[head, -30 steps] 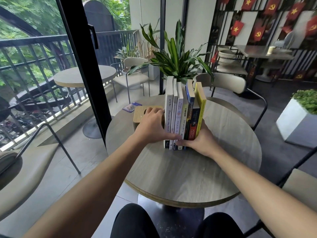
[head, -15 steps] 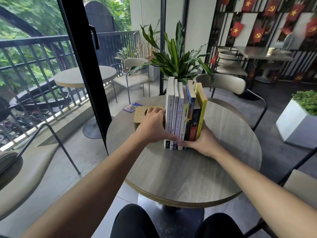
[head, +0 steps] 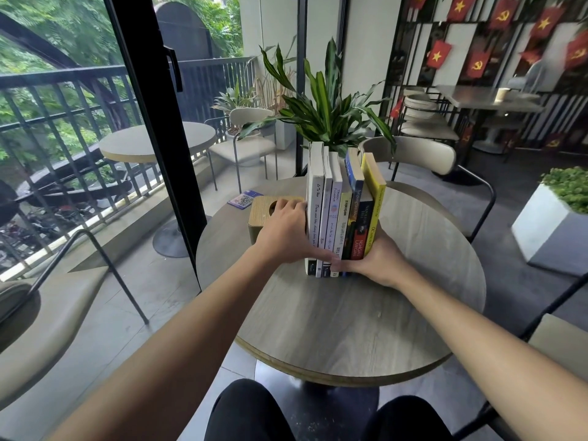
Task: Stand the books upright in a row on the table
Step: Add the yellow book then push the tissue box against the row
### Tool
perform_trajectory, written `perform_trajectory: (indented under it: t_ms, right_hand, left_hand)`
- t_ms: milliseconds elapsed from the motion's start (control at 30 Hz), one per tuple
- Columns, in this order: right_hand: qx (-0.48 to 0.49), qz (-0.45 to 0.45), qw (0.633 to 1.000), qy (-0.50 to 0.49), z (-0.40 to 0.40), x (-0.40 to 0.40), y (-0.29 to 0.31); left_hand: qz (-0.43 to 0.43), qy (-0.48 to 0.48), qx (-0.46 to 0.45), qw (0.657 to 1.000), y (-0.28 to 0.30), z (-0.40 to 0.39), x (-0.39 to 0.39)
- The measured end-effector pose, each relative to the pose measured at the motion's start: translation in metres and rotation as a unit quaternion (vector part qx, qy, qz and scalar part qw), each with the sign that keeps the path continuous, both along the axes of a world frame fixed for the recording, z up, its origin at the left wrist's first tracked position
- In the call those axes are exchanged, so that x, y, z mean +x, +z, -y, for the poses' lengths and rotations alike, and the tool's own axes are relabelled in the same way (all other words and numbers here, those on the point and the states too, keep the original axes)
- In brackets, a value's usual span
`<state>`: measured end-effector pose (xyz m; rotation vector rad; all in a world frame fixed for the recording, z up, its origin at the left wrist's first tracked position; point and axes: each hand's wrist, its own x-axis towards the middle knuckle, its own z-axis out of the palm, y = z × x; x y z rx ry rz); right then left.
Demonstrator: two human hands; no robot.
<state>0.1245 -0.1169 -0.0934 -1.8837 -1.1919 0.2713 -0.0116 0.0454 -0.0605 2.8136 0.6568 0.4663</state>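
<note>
Several books [head: 342,214] stand upright in a tight row, spines toward me, on a round grey wooden table [head: 350,313]. White spines are on the left, then a blue, a dark and a yellow one [head: 375,202] on the right. My left hand [head: 283,233] presses flat against the leftmost white book. My right hand [head: 375,262] clasps the row's right end, thumb across the lower spines. The books lean slightly to the right at the top.
A wooden box [head: 264,214] with a round hole sits just left of the row, under my left hand. A small card [head: 245,198] lies behind it. A potted plant [head: 327,106] and a chair [head: 423,157] stand beyond the table; a glass door frame [head: 159,122] is left.
Both hands stay pressed on the two ends of the row. The books and hands have barely shifted; only the view has moved slightly.
</note>
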Motion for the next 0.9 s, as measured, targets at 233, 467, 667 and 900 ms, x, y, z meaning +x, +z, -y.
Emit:
perform_trajectory:
  t_ms: [233,467,667,900]
  right_hand:
    - [0.002,-0.002,1.000,-0.001,0.000,0.002,0.000]
    - [0.007,0.010,1.000,0.008,-0.002,0.002,0.002]
    - [0.002,0.017,1.000,0.010,-0.002,0.001,0.004]
    - [-0.013,0.022,1.000,-0.001,-0.002,0.004,-0.001]
  left_hand:
    - [0.006,0.004,0.015,1.000,-0.008,-0.004,0.006]
    - [0.007,-0.003,0.028,1.000,-0.014,-0.010,0.010]
    - [0.009,-0.007,0.037,0.999,-0.018,-0.015,0.012]
    - [0.005,-0.012,0.053,0.998,-0.014,-0.010,0.012]
